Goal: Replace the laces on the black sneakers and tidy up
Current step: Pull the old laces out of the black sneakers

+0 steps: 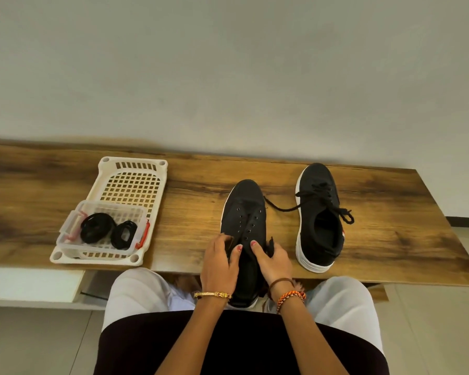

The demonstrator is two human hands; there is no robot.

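Black canvas, stripped of its lace, lay under both hands: the near sneaker sat at the bench's near edge, toe pointing away. The left hand and right hand curled round its collar, thumbs pressed on the tongue, seemingly to steady it for threading. The far-right sneaker was laced. Coiled laces waited in a clear box on the white tray, left.

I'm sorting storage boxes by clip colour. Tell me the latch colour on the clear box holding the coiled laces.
Red latches on the clear box, seen in the head view.
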